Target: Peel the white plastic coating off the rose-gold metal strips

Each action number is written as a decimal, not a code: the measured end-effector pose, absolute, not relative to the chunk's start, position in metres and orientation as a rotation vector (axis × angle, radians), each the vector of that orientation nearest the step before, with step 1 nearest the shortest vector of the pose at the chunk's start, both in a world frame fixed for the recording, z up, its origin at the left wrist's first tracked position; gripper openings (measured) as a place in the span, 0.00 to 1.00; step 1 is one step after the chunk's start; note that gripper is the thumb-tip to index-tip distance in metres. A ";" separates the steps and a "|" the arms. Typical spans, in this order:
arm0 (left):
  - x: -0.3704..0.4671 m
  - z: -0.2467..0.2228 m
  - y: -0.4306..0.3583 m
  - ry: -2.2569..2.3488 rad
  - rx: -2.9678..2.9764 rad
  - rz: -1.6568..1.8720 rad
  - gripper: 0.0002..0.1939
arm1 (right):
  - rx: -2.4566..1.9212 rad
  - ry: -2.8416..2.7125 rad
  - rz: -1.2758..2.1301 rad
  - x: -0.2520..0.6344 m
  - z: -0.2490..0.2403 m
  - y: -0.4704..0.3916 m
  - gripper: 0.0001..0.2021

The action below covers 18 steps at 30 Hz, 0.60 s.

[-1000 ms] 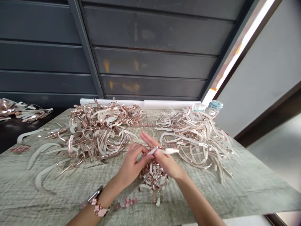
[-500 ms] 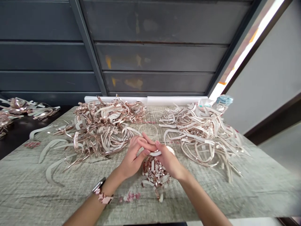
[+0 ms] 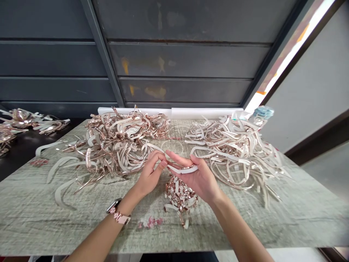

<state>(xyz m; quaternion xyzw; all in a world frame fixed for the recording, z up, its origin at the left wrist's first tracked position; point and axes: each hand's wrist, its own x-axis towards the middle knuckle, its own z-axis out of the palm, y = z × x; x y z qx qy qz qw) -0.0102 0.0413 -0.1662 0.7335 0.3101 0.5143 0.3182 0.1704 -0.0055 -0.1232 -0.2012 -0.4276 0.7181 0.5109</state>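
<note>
In the head view, the left hand (image 3: 152, 173) pinches one end of a narrow, glossy white-and-rose-gold strip (image 3: 188, 170) between thumb and fingertips, while the right hand (image 3: 203, 179) clasps its other end, thumb over it, palm turned up. Directly below the grip sits a heap of short, crinkled metallic snippets (image 3: 181, 196). Left of it lies a tangle of long, curling rose-gold strips (image 3: 122, 147); right, a paler looped tangle (image 3: 231, 153). Beneath everything spreads a wood-grain-patterned, woven-looking table covering (image 3: 89, 229).

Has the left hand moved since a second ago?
Yes, to the left: judged against the pink flower print on the tabletop, the left hand has shifted leftward.
</note>
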 end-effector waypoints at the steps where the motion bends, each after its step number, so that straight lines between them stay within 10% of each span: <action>1: -0.010 -0.167 0.042 0.818 1.933 1.353 0.17 | -0.482 -1.006 1.735 0.171 -0.123 -0.005 0.24; 18: -0.007 -0.173 0.046 0.894 1.752 1.442 0.18 | -0.385 -0.741 1.737 0.193 -0.115 0.008 0.15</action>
